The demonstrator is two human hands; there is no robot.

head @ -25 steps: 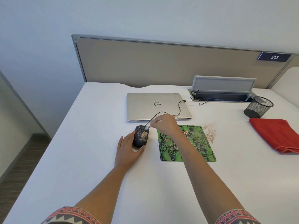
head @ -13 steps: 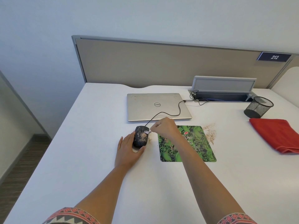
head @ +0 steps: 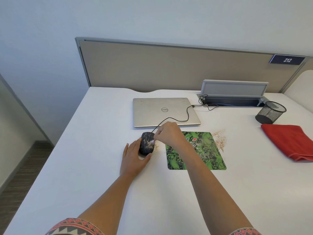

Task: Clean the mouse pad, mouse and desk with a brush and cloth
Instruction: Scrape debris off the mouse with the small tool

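On the white surface (head: 81,175), a little left of its middle, lies the dark, patterned mouse (head: 146,146), with pale specks of grit on its back. The left hand (head: 133,160) rests flat on the surface at the near end of the mouse, fingers straight along its left side and the thumb against its near right side, so the mouse sits braced in the fork between them. The right hand (head: 168,134) hangs over the far right side of the mouse with its fingers curled, pinching a small brush (head: 152,141) – only the pale tip shows, touching the mouse's back near its right edge, and the handle is hidden in the fingers. A thin scatter of grit (head: 156,148) lies on the surface just beside the mouse on its right. The green-and-black mouse pad (head: 206,155) lies flat just right of that, partly crossed by the right forearm, and a larger patch of tan crumbs (head: 220,139) spreads off its far right corner onto the surface. The mouse's black cable (head: 177,119) runs over the closed silver laptop (head: 160,111), which lies beyond the mouse, towards the open cable box (head: 233,99) at the far edge. Near the right edge a folded red cloth (head: 289,141) lies untouched – well apart from both hands – with a black mesh pen cup (head: 271,112) just beyond it.
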